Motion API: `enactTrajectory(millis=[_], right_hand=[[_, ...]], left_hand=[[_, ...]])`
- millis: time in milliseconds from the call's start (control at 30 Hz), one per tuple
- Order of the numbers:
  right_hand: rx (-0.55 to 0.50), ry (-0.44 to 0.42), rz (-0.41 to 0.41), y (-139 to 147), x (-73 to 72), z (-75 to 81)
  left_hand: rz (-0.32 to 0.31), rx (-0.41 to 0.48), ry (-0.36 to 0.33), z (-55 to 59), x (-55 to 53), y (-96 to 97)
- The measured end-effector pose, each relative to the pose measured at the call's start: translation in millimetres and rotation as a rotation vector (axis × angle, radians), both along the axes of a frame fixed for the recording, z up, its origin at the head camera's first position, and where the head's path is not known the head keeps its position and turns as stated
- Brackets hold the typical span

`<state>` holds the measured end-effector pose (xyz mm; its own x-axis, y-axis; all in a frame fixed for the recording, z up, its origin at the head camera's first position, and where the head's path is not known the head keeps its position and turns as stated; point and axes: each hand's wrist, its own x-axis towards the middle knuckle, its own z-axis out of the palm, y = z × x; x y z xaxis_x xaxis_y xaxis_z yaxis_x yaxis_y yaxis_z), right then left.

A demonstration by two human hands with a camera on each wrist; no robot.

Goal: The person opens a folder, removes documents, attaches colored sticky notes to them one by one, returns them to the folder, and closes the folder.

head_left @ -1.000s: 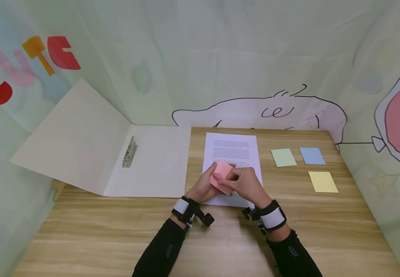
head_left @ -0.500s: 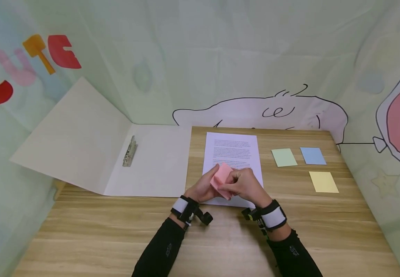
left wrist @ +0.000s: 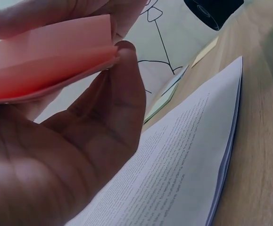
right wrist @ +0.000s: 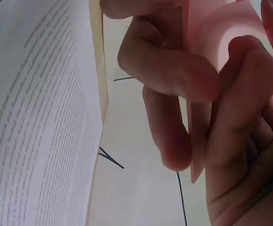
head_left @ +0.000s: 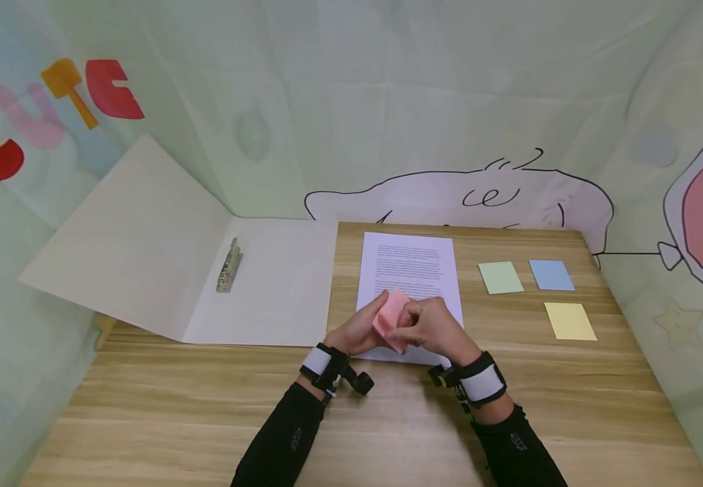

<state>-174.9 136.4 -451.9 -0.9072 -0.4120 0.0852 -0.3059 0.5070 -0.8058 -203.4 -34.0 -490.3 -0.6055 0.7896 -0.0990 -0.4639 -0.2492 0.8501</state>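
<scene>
A pad of pink sticky notes (head_left: 391,312) is held above a stack of printed sheets (head_left: 411,264). My left hand (head_left: 358,330) grips the pad from the left, with its thumb along the near side. From the right, my right hand (head_left: 435,328) pinches the pad's lower edge between thumb and fingertips. In the left wrist view, the top of the pink pad (left wrist: 56,52) bends up and a gap shows between its layers. Curved pink paper (right wrist: 226,23) also appears in the right wrist view, partly hidden by fingers.
An open white folder (head_left: 284,277) with a metal clip (head_left: 229,267) lies to the left, its cover raised. On the right are green (head_left: 501,277), blue (head_left: 551,275) and yellow (head_left: 570,321) sticky notes. A printed fabric backdrop (head_left: 339,122) hangs behind the wooden table (head_left: 205,419).
The pink pad has turned slightly in my hands and its upper flap stands differently. My right fingers keep their pinch on it. Folder, sheets and other sticky notes stay put.
</scene>
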Motion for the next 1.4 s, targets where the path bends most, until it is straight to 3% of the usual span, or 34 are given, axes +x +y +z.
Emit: enactTrajectory(millis=[233,467,567,667,767,867,1000,1133,1267,1400], right_hand=[[0.133,0.12,-0.005,-2.0,0.1,-2.8],[0.145,0.165,-0.001,-2.2,-0.6,-1.7],[0.15,0.212,0.001,-1.3,-1.6,-1.9],[0.169,0.311,-0.026,-0.1,-3.3,-2.3],[0.177,0.402,-0.077,2.7,-6.5,-3.2],[0.184,0.418,-0.118,6.4,-8.1,-2.7],[0.218,0.392,-0.142,8.5,-7.0,0.5],[0.267,0.411,-0.12,7.6,-7.4,0.0],[0.298,0.453,-0.078,6.4,-8.6,-3.3],[0.287,0.491,-0.098,7.1,-7.6,-4.8]], left_hand=[[-0.001,-0.044,0.037,0.7,1.1,2.1],[0.041,-0.054,0.029,1.7,-0.3,2.8],[0.067,-0.03,0.016,3.4,-1.1,3.0],[0.082,0.013,0.0,4.4,-2.6,1.7],[0.067,0.076,-0.019,4.5,-4.5,-1.9],[0.048,0.094,-0.024,3.0,-5.8,-5.5],[0.098,-0.026,0.016,-1.7,-7.4,-6.1],[0.205,-0.174,0.104,-5.4,-8.5,-1.9],[0.299,-0.251,0.23,-6.9,-7.8,3.1],[0.324,-0.283,0.285,-7.2,-6.0,5.1]])
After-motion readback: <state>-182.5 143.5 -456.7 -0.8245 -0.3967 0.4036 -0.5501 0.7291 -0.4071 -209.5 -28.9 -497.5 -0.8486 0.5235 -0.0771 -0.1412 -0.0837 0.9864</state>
